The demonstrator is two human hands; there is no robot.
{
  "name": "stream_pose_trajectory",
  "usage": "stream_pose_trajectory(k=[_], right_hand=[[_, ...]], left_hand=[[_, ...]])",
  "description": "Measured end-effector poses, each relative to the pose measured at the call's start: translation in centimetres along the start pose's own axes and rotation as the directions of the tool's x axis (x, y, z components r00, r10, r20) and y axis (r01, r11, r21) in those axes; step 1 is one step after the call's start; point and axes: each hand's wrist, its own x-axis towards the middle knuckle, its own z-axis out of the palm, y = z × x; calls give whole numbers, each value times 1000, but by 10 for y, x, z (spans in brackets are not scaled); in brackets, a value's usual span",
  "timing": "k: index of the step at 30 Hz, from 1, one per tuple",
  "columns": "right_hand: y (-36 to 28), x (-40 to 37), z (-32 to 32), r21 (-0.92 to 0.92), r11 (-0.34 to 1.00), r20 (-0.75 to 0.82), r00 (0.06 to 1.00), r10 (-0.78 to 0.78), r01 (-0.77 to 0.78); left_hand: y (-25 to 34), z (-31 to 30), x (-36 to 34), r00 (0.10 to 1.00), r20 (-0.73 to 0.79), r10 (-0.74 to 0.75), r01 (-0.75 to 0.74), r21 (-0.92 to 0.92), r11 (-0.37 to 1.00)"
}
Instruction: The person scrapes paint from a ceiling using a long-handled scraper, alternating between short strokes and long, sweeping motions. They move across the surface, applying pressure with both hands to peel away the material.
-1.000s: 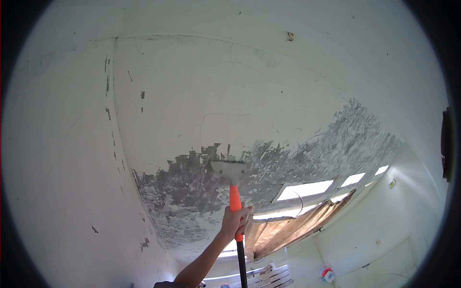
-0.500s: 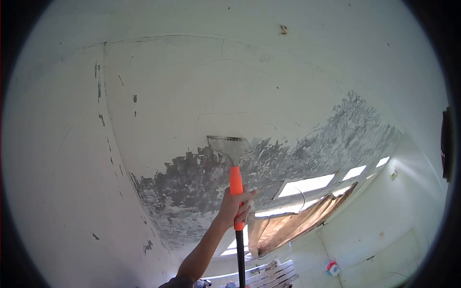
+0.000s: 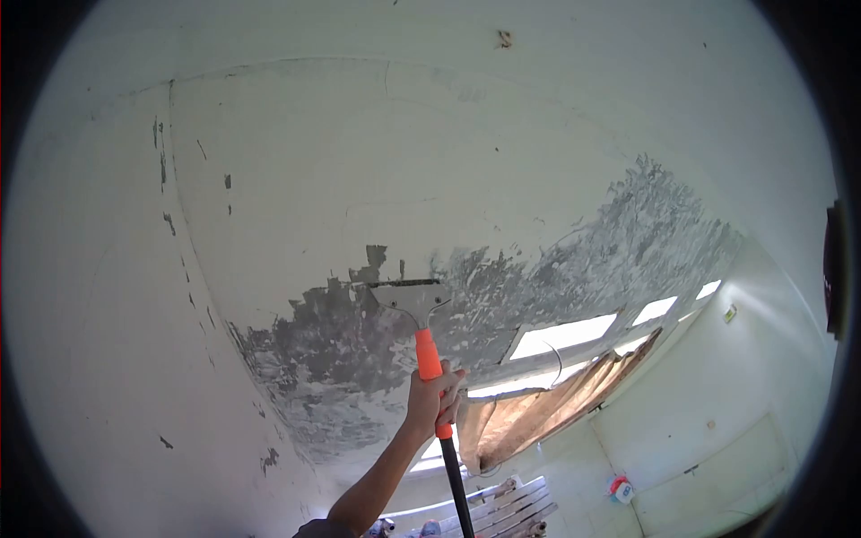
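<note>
My left hand (image 3: 432, 403) is wrapped round the orange grip of a long-handled scraper (image 3: 429, 354), with the arm stretched up from the bottom edge. The black pole below the grip runs down out of view. The scraper's wide metal blade (image 3: 408, 296) lies against the wall surface (image 3: 296, 197), at the upper border of a rough grey patch (image 3: 341, 345) where the pale coating is off. Small dark scraped marks (image 3: 375, 255) show just above the blade. My right hand is out of view.
Bright window panes (image 3: 565, 336) and a hanging brown curtain (image 3: 547, 408) are at the right. Below stand a slatted wooden piece (image 3: 511, 513) and a red-and-white object (image 3: 620, 489). A wall corner (image 3: 184, 224) runs down the left side.
The scraper blade has moved down over the surface, with my left hand still round the grip. Fresh dark marks show above the blade. The whole view has shifted slightly.
</note>
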Motion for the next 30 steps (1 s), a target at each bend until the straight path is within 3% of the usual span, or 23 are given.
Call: stream_pose_trajectory(k=[4, 7, 9, 10, 13, 14, 15, 17, 18, 20, 22, 23, 25, 26, 28, 30], right_hand=[[49, 13, 10, -55, 991, 9, 992, -125, 125], [-24, -5, 46, 48, 999, -33, 999, -14, 16], [-60, 0, 73, 28, 994, 0, 994, -105, 105], [-46, 13, 78, -82, 985, -51, 986, -157, 153], [-37, 4, 72, -58, 959, -119, 952, -282, 277], [-78, -22, 73, -89, 996, -123, 992, -25, 14], [-24, -7, 56, 36, 998, -24, 999, -42, 42], [-37, -18, 42, -266, 951, 113, 984, -135, 161], [-46, -18, 48, -268, 951, 112, 985, -129, 154], [-72, -13, 69, 7, 974, -233, 948, -218, 226], [-102, 4, 65, 4, 970, -193, 952, -238, 243], [-107, 5, 58, -10, 964, -151, 953, -263, 264], [-95, 6, 42, -31, 975, -102, 969, -224, 222], [-78, -1, 42, -46, 985, -55, 984, -167, 165], [-28, -9, 40, -45, 984, -70, 982, -177, 174], [-4, -5, 36, -143, 977, -97, 980, -172, 157]], left_hand=[[-13, -7, -3, 998, -58, -7, 8, 27, 1000], [9, -3, 0, 1000, -21, 13, -12, 60, 998], [55, 18, 6, 998, 57, 11, -17, 99, 995], [53, 14, 3, 999, 47, 6, -11, 106, 994], [44, 12, 8, 996, 87, 24, -31, 83, 996], [37, 11, 2, 999, 36, -2, -2, 88, 996], [29, 10, -3, 1000, -13, -24, 25, 85, 996], [15, 1, -4, 999, -28, -35, 38, 107, 994], [18, 3, -1, 1000, -12, 2, -1, 88, 996], [44, 15, 9, 999, -1, 36, -36, 70, 997], [86, 37, 15, 988, 149, 40, -41, 1, 999], [81, 36, 12, 989, 141, 32, -33, -1, 999], [73, 36, 12, 979, 157, 131, -137, 28, 990], [59, 33, 10, 980, 156, 121, -128, 36, 991], [32, 23, 6, 998, -16, 56, -56, 51, 997], [33, 18, 2, 1000, -3, 17, -17, 32, 999]])
